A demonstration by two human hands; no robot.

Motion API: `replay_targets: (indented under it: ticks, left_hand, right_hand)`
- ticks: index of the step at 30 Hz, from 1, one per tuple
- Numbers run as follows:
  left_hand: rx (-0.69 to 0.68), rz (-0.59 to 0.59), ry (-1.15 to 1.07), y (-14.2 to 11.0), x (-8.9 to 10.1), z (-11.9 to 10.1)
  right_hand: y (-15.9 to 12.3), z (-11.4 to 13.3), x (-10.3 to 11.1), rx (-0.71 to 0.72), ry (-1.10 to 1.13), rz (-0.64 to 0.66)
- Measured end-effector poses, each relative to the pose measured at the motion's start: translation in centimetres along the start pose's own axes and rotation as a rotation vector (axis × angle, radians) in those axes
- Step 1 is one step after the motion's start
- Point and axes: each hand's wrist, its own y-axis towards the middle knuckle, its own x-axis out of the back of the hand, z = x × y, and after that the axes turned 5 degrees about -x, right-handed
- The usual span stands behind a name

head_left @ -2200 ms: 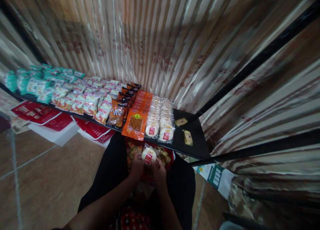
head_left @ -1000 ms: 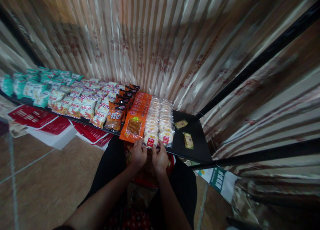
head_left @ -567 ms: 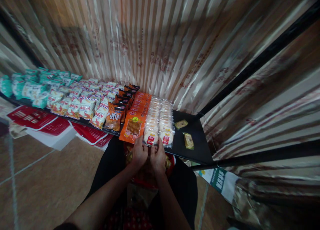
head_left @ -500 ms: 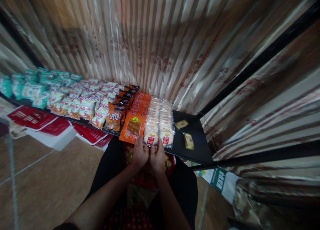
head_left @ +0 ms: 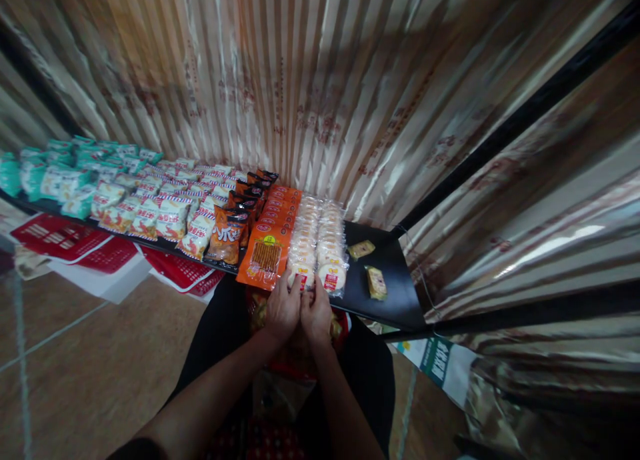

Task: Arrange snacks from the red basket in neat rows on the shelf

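Two rows of clear-wrapped round white rice crackers lie overlapping on a black shelf [head_left: 400, 290]. At the front end of the left row is a rice cracker pack [head_left: 302, 273] with a red label. My left hand [head_left: 283, 312] is closed on its near left edge, fingers reaching over the wrapper. My right hand [head_left: 316, 315] pinches its near right corner; the fingertips are partly hidden. Right beside it, the front pack of the other row [head_left: 332, 277] lies flat. Left of the rows is a flat orange snack bag [head_left: 265, 247] with a picture of brown sticks.
Orange-and-black bags [head_left: 226, 237], white snack bags [head_left: 173, 217] and teal bags [head_left: 77, 197] fill the left shelf. Two small yellow packets [head_left: 377, 283] lie at right. Red baskets [head_left: 65, 240] stand below. A black post [head_left: 500, 127] and striped curtain [head_left: 300, 80] rise behind.
My left fingers have slid slightly up and over the front rice cracker pack, covering part of its red label. The view has shifted slightly.
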Motion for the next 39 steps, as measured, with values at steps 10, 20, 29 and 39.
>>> replay_targets:
  ticks: [10,20,29,39]
  left_hand:
    - [-0.058,0.03,0.183,0.8,-0.2,-0.3]
    - [-0.183,0.0,0.396,1.2,-0.7,-0.3]
    - [-0.22,-0.039,0.487,2.5,-1.3,-0.3]
    - [-0.253,-0.12,0.547,3.4,-2.1,0.2]
  right_hand:
    - [0.8,-0.3,0.8,0.167,-0.085,-0.165]
    - [5.0,-2.3,2.0,0.269,-0.408,-0.256]
    - [5.3,-3.7,1.2,0.289,-0.379,-0.258]
    - [5.1,-3.4,0.9,0.301,-0.457,-0.328]
